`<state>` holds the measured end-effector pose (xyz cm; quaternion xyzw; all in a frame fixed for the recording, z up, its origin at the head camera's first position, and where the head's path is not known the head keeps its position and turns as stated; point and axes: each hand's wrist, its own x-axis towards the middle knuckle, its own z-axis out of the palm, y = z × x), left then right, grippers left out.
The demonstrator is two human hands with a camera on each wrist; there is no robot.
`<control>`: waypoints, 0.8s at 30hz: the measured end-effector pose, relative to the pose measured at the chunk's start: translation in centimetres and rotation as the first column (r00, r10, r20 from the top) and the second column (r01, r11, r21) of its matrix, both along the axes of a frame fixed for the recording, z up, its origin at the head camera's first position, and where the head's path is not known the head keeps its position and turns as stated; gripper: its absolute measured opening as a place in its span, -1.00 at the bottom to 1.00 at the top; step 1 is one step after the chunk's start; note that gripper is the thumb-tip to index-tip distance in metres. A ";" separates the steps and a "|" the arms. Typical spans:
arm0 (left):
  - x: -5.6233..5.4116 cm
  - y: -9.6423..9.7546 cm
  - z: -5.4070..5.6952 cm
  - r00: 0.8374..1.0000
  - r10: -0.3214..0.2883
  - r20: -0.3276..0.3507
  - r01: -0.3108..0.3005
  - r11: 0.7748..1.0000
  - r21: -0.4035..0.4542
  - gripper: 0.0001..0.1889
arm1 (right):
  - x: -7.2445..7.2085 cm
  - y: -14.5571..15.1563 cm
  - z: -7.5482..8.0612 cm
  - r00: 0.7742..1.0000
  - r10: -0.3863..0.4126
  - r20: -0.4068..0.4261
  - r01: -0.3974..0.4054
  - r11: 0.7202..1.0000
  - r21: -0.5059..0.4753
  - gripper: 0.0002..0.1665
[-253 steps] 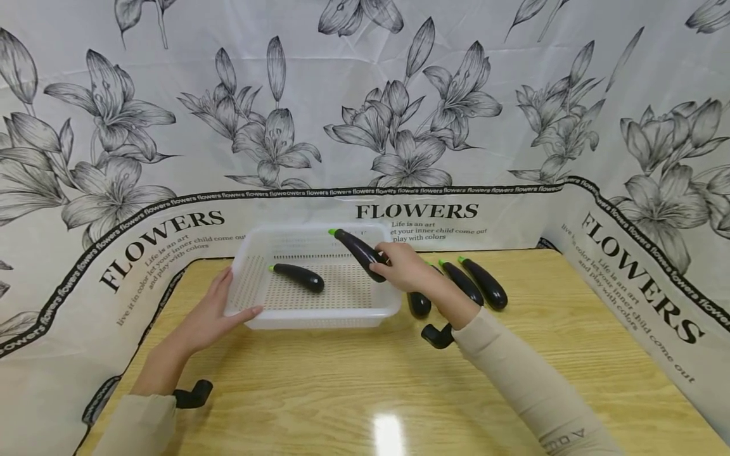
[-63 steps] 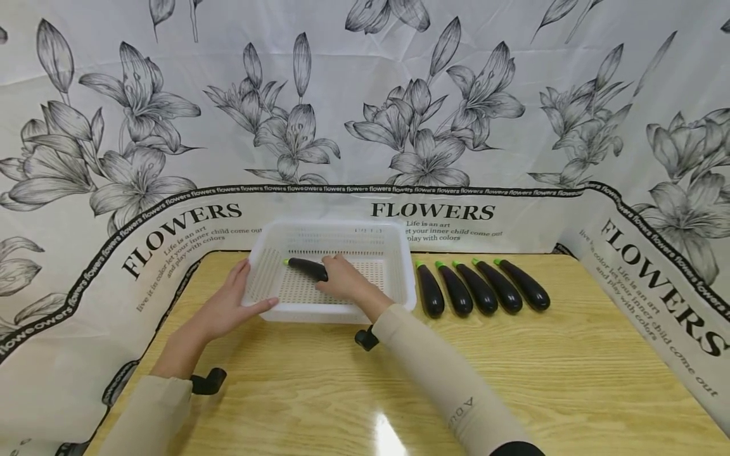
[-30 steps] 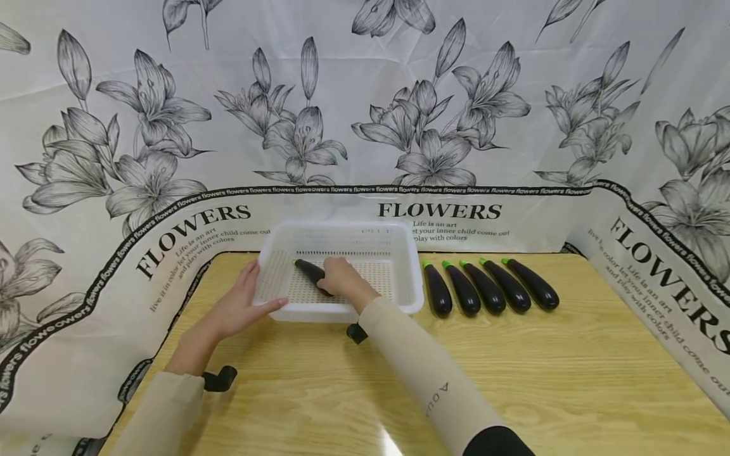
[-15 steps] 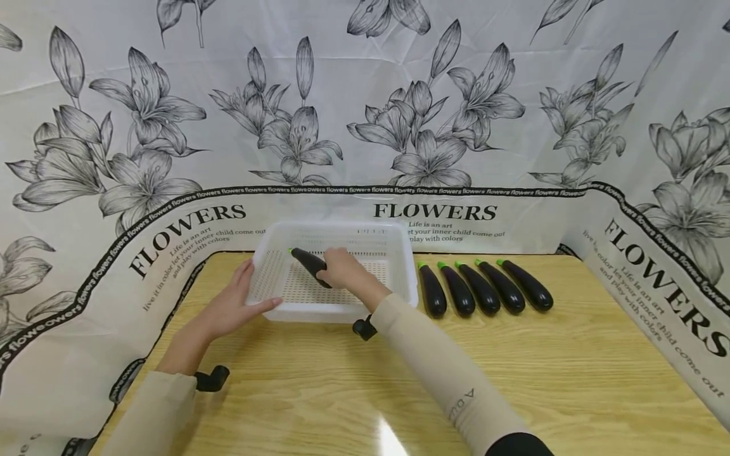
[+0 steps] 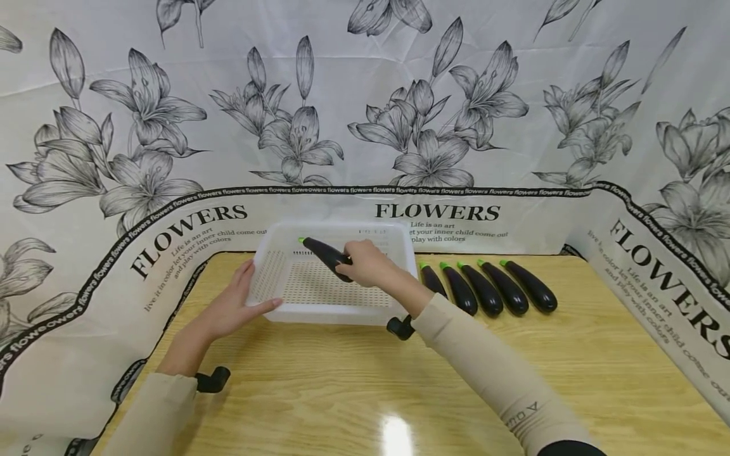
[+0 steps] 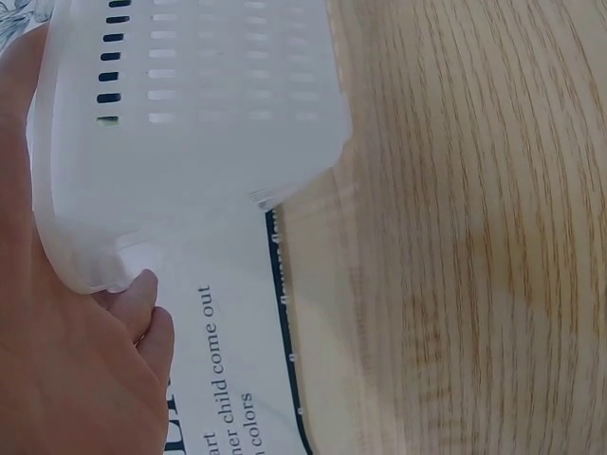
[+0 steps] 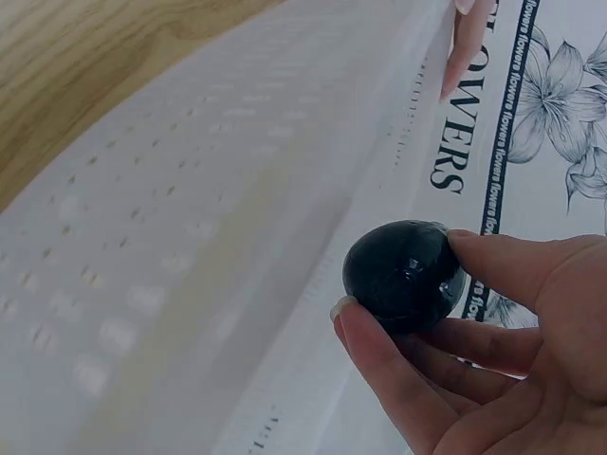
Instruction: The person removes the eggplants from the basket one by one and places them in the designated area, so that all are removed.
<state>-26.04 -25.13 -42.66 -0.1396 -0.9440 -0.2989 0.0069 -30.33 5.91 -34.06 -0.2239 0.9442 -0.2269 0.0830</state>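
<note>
In the head view my right hand [image 5: 367, 263] grips a dark purple eggplant [image 5: 325, 254] by its thick end. The eggplant is raised over the basket, tilted, its green stem pointing up and left. From the right wrist view, the rounded end of the eggplant [image 7: 403, 275] sits between thumb and fingers. My left hand [image 5: 230, 307] holds the left end of the white perforated basket [image 5: 336, 313]. Its fingers curl under the basket rim [image 6: 66, 256] in the left wrist view. No other eggplant shows inside the basket.
Several eggplants [image 5: 481, 288] lie in a row on the wooden table [image 5: 319, 386], just right of the basket, green stems toward the back. A flower-printed cloth [image 5: 319, 126] rises behind the table and along both sides.
Earlier the right hand brought eggplants out of the basket, and the row on the table grew. In the last second it lifted another one up and rightward. The left hand stayed on the basket.
</note>
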 end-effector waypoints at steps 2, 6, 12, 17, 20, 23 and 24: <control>0.0 0.1 0.0 1.000 -0.001 0.002 0.001 1.000 0.004 0.21 | 0.1 1.0 0.2 1.000 0.005 -0.006 -0.005 1.000 -0.004 -0.71; 0.0 0.1 0.0 1.000 -0.001 0.005 0.001 1.000 0.008 0.20 | 0.3 2.8 0.4 1.000 0.008 -0.004 -0.008 1.000 -0.009 -0.68; 0.2 0.0 0.0 1.000 -0.004 0.002 0.004 1.000 0.005 0.20 | 0.3 5.0 0.3 1.000 -0.006 0.005 0.006 1.000 -0.002 -0.63; 0.1 0.1 0.1 1.000 -0.018 -0.002 0.018 1.000 0.013 0.19 | 0.7 6.4 0.1 1.000 -0.015 -0.011 0.015 1.000 0.004 -0.62; 0.0 0.1 0.2 1.000 -0.027 -0.009 0.027 0.999 0.017 0.18 | 0.9 6.9 0.1 0.999 -0.028 -0.016 0.028 1.000 0.004 -0.61; 0.0 0.1 0.2 0.999 -0.030 -0.016 0.030 0.999 0.018 0.17 | 1.0 7.4 0.1 0.999 -0.034 -0.007 0.034 0.999 -0.004 -0.58; 0.0 0.1 0.2 0.999 -0.029 -0.014 0.029 0.999 0.018 0.17 | 1.0 7.6 0.1 0.999 -0.034 -0.003 0.034 0.999 -0.008 -0.58</control>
